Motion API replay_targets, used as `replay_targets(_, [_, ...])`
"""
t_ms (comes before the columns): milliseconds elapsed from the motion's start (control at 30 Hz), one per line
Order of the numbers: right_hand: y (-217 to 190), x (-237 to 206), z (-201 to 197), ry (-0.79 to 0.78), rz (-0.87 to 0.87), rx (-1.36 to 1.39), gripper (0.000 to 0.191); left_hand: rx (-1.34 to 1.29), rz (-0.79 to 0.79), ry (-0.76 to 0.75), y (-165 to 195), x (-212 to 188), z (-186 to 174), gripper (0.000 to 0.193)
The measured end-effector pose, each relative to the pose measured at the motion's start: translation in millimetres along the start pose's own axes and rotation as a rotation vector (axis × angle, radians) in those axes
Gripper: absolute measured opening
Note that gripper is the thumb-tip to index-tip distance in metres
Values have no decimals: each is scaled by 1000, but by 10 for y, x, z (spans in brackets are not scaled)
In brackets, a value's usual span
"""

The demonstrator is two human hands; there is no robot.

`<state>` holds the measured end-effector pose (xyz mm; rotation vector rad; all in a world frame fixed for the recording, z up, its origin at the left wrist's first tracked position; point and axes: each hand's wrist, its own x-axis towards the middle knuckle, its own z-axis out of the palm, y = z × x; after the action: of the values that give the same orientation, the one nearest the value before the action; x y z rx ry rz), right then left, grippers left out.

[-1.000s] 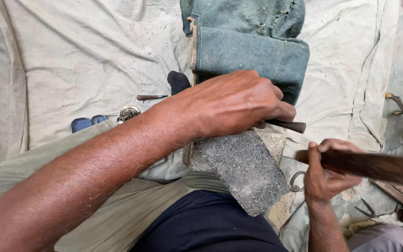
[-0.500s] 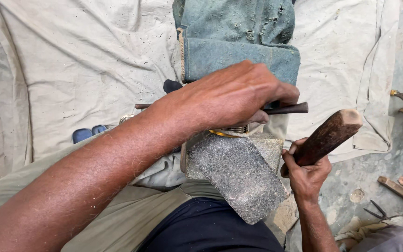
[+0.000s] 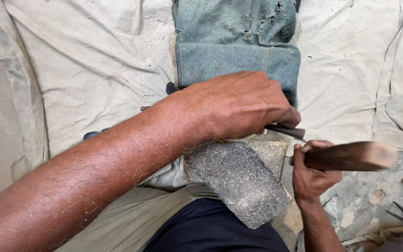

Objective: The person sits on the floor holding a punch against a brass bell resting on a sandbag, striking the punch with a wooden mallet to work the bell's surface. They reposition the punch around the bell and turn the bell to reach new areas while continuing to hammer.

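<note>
Left hand (image 3: 239,105) grip clamps a dark tool (image 3: 288,132) over the stone (image 3: 239,179); right hand (image 3: 313,175) grips a wooden mallet (image 3: 350,156)

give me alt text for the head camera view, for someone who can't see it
Seen from above, a person's left hand presses a dark metal tool onto a grey stone block, while the right hand grips a motion-blurred wooden mallet. Pale cloth covers the ground, with folded blue-green denim beyond the hands.

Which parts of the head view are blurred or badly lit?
Head view: the wooden mallet in the right hand is smeared by motion at its far end; the left hand, grey stone block and pale cloth are sharp; light is soft and even, with no glare and only faint shadows.
</note>
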<state>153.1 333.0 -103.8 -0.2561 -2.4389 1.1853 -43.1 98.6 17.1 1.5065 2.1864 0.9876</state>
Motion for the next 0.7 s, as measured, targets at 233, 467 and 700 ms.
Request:
replay_targets(233, [45, 143, -167, -136, 201, 133, 24, 12, -103, 33, 26, -128, -44, 26])
replay_targets(467, [-252, 586, -268, -158, 25, 593, 27, -72, -133, 331, 3, -384, 48, 43])
replay_targets(700, [-807, 1319, -427, -511, 5, -86, 27, -58, -142, 469, -32, -532, 207, 41])
